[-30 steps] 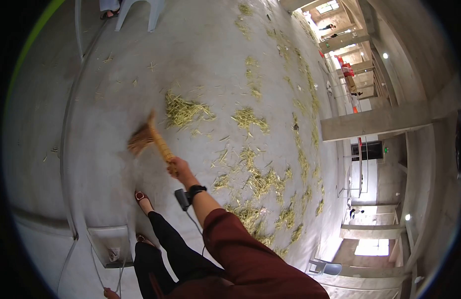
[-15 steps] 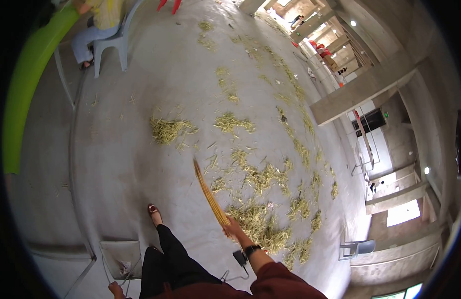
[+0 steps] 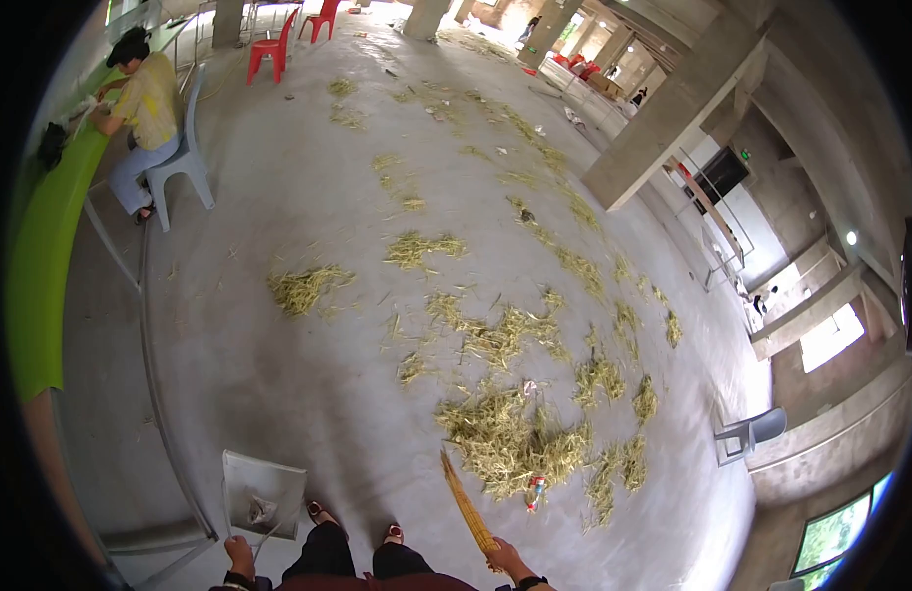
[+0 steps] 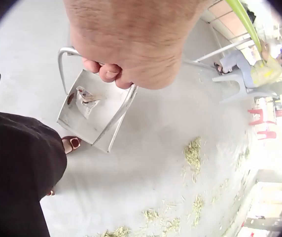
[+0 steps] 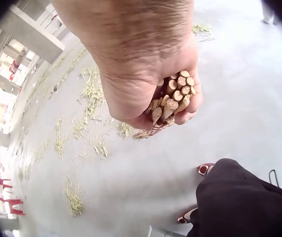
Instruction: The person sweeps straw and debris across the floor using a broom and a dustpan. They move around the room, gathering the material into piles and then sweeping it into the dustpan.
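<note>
In the head view my right hand (image 3: 505, 559) grips the handle of a broom (image 3: 468, 507), whose tip points at the largest heap of green-yellow stalks (image 3: 505, 438). The right wrist view shows the fingers of my right hand (image 5: 151, 94) curled round the bundled stick ends (image 5: 178, 94). My left hand (image 3: 240, 558) holds the metal handle of a dustpan (image 3: 288, 478) at the lower left. Crumpled litter (image 4: 88, 101) lies inside the pan in the left wrist view, below my left hand (image 4: 126, 44). A small red and blue item (image 3: 537, 488) lies at the heap's edge.
Smaller stalk piles (image 3: 303, 289) are scattered across the grey floor. A person (image 3: 150, 113) sits on a pale chair (image 3: 185, 167) at a green table (image 3: 42, 266). Red chairs (image 3: 269, 54) stand farther back; a grey chair (image 3: 756, 430) and a concrete pillar (image 3: 673, 113) are at right.
The head view has turned, bringing the seated person and red chairs into view. My right hand has swung the broom from left of the legs over to the right, by the large heap.
</note>
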`<move>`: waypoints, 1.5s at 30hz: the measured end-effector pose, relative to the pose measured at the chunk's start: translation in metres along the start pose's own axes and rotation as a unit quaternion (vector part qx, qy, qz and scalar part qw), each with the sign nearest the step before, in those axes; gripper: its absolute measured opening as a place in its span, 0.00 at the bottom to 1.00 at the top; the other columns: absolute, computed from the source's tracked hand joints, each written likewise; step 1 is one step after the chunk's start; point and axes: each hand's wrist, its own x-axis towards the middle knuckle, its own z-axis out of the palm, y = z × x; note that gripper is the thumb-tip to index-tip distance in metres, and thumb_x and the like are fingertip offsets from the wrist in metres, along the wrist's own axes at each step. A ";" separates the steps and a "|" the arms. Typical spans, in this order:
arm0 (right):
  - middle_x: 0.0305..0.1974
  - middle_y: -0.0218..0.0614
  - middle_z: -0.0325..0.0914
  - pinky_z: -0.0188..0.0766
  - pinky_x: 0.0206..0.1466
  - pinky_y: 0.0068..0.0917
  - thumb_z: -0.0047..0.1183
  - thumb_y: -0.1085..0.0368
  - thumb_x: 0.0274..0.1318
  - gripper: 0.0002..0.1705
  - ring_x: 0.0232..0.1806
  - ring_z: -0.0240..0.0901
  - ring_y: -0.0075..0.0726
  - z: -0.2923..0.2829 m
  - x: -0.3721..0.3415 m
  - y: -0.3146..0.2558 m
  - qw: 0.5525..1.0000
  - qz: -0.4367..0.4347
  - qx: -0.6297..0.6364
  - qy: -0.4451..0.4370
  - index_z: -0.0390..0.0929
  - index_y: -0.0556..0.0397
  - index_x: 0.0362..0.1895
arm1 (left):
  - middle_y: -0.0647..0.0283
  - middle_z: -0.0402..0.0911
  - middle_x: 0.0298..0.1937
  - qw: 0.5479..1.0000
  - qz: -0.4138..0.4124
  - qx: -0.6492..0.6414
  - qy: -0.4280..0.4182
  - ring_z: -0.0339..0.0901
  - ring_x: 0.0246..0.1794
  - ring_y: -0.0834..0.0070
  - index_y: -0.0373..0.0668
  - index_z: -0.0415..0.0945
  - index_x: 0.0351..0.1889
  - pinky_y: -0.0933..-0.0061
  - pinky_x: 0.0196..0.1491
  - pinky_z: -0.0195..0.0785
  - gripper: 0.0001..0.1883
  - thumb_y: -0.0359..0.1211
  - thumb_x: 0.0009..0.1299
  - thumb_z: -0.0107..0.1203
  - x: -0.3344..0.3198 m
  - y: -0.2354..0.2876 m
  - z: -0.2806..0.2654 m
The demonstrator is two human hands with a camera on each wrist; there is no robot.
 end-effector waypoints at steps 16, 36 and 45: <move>0.42 0.50 0.76 0.70 0.48 0.33 0.62 0.51 0.38 0.40 0.47 0.73 0.42 -0.066 -0.082 0.195 0.983 -0.109 0.005 0.151 0.65 0.52 0.57 | 0.59 0.71 0.23 0.982 0.161 0.078 -0.066 0.68 0.25 0.73 0.31 0.70 0.25 0.64 0.29 0.61 0.08 0.29 0.56 0.45 -0.115 0.131 0.132; 0.36 0.50 0.76 0.71 0.40 0.41 0.55 0.50 0.44 0.22 0.43 0.74 0.49 0.056 -0.178 0.284 0.968 0.024 0.034 0.249 0.74 0.49 0.41 | 0.53 0.74 0.22 0.867 0.330 0.292 -0.232 0.72 0.24 0.68 0.32 0.72 0.26 0.64 0.27 0.62 0.12 0.33 0.60 0.46 -0.156 0.186 0.232; 0.19 0.35 0.73 0.69 0.16 0.28 0.52 0.65 0.44 0.31 0.16 0.71 0.30 0.086 -0.251 0.218 0.878 0.222 0.386 0.175 0.64 0.47 0.58 | 0.59 0.67 0.15 0.828 0.231 0.364 -0.357 0.65 0.14 0.69 0.34 0.69 0.24 0.66 0.18 0.58 0.12 0.34 0.62 0.44 -0.145 0.201 0.260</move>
